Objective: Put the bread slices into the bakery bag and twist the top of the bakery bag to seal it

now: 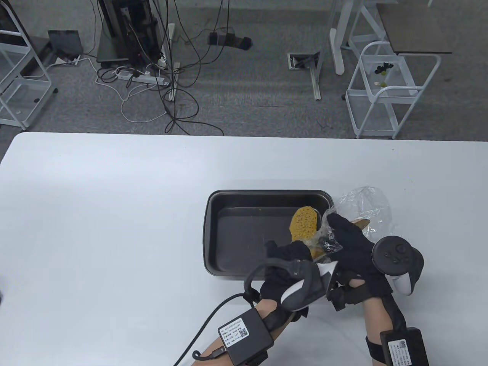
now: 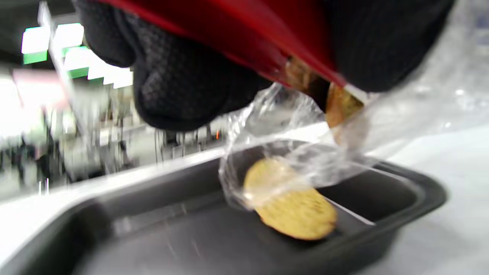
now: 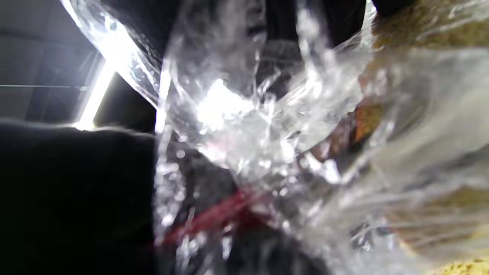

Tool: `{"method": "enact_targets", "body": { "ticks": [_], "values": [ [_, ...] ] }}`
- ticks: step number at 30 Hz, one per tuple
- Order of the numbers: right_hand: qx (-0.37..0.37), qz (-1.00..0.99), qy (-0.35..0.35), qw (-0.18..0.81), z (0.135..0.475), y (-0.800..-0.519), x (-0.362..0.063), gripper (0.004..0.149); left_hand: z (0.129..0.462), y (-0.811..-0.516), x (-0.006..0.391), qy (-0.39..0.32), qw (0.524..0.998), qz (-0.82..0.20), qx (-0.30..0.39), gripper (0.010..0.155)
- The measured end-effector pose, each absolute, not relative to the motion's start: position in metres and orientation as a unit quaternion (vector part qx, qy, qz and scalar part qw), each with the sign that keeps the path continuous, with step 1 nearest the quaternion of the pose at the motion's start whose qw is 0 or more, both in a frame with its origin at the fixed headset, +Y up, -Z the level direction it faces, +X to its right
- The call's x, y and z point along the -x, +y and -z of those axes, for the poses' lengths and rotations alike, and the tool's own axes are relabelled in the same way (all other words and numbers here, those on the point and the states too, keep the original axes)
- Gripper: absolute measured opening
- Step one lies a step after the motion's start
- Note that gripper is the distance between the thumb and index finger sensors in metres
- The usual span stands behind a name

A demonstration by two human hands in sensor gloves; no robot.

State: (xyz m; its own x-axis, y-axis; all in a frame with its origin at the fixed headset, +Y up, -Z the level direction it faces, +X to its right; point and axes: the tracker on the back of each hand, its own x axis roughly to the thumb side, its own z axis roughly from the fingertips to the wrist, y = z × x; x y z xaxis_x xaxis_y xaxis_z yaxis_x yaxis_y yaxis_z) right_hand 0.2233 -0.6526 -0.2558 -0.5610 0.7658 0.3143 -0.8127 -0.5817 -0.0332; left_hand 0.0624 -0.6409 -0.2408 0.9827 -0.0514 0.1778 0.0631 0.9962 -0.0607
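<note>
A black baking tray (image 1: 213, 236) sits mid-table. One yellow bread slice (image 1: 304, 223) leans in its right end, also seen lying in the tray (image 2: 298, 214) in the left wrist view. The clear bakery bag (image 1: 368, 207) lies just right of the tray, with a brown slice inside. My right hand (image 1: 343, 238) grips the bag's crumpled mouth; film (image 3: 267, 133) fills its wrist view. My left hand (image 1: 288, 255) is curled beside it, pinching a second bread slice (image 2: 342, 105) at the bag's mouth (image 2: 282, 126). A red strip (image 2: 237, 34) runs under the fingers.
The tray's front rim (image 1: 228, 276) lies directly ahead of my left hand. White table surface (image 1: 114, 228) stretches to the left and behind the tray. Carts, cables and desk legs stand on the floor beyond the far edge.
</note>
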Motion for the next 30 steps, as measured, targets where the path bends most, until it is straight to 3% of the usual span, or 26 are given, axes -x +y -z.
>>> {"method": "enact_targets", "body": {
  "ticks": [4,6,11,15,20,30],
  "values": [
    [-0.175,-0.869,-0.053,0.46,0.258,-0.657,-0.219,0.044,0.277,-0.638,-0.042,-0.045,0.972,-0.127,0.194,0.075],
    [-0.166,-0.86,-0.062,0.478,0.259,-0.657,-0.22,0.044,0.287,-0.64,-0.038,-0.046,0.961,-0.14,0.235,0.078],
    [-0.181,-0.804,0.016,0.566,0.267,-0.665,-0.223,0.044,0.293,-0.651,-0.037,-0.045,0.938,-0.163,0.304,0.086],
    [-0.162,-0.78,0.047,0.602,0.269,-0.672,-0.224,0.044,0.29,-0.651,-0.046,-0.047,0.961,-0.099,0.253,0.09],
    [-0.122,-0.818,-0.023,0.562,0.266,-0.666,-0.232,0.043,0.284,-0.646,-0.051,-0.068,0.974,-0.07,0.205,0.092],
    [-0.093,-0.886,-0.095,0.444,0.262,-0.658,-0.236,0.043,0.289,-0.644,-0.038,-0.059,0.96,-0.093,0.258,0.092]
  ]
}}
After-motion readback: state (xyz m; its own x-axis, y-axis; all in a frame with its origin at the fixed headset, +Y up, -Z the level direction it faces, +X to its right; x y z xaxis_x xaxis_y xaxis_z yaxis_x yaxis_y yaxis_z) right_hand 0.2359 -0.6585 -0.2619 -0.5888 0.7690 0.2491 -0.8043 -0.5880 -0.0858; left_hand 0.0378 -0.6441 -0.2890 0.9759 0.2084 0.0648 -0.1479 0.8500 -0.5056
